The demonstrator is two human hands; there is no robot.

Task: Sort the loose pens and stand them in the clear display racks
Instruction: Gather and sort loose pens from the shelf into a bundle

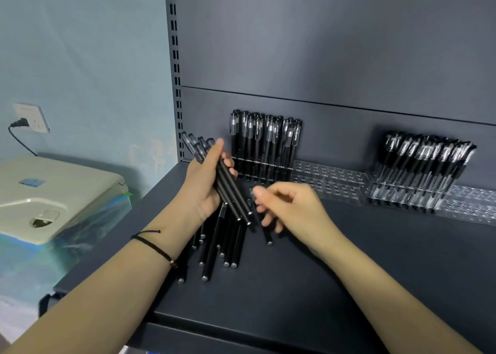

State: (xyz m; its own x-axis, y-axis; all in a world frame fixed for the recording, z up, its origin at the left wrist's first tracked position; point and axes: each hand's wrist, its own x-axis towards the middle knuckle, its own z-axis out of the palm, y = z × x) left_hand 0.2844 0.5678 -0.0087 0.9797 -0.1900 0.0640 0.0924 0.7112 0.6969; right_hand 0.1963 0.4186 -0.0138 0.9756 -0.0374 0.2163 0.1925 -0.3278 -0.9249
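**Reporter:** What rests on the dark grey shelf (349,273)?

**Photographer:** A heap of loose black pens (213,246) lies fanned toward its front left. Along its back edge, in a row: the clear left rack (263,162) holds upright black pens, the middle rack (330,182) just beside it shows open slots, and the right rack (402,192) holds leaning clear-barrelled pens.

A pile of loose pens (228,246) lies on the shelf (308,286), left of centre. Above the pile, the left hand (204,184) grips a bundle of pens (230,190). The right hand (290,206) is just right of the bundle, with one pen (268,237) under its fingers. Three racks line the back panel (349,58): the left rack (264,165) and the right rack (408,192) have pens standing in them, and the middle rack (330,182) sits between them. A machine (53,192) sits left of the shelf, with a wall socket (32,117) above and behind it.
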